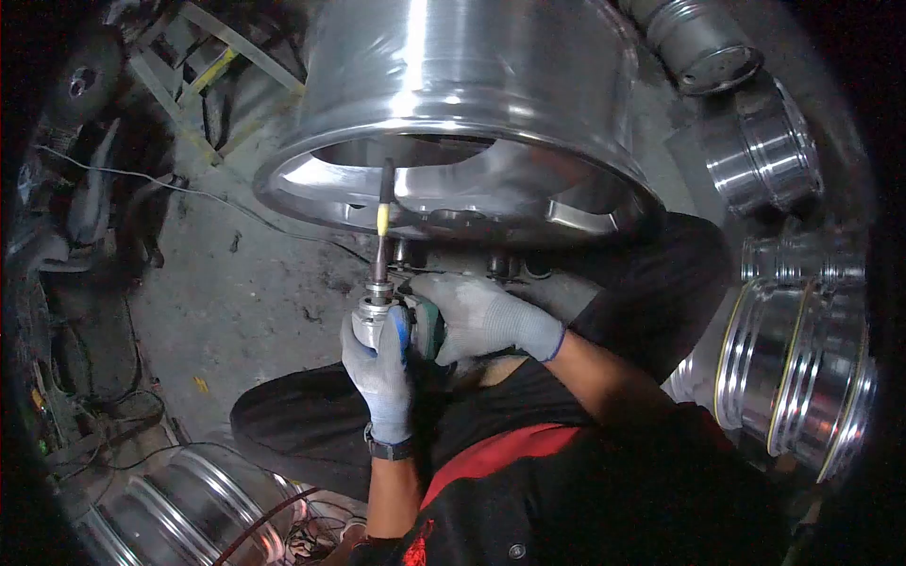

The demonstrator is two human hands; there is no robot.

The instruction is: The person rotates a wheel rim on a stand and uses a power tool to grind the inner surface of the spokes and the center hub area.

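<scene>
Both gloved hands are closed on the grinder (pixel 379 316). I see the left hand (pixel 377 368) wrapped around its silver nose and the right hand (pixel 486 321) clamped on the green body just behind. From the grip, the tool's long axis runs almost straight up. Its bit (pixel 383 222), marked with a yellow band, reaches into the rim (pixel 453 123) directly above, with the tip at the inner lip. The left hand is nearer the rim. Other wheels (pixel 802 368) stand at right.

Left hand (pixel 379 366), right hand (pixel 486 319) on grinder (pixel 375 313)
</scene>
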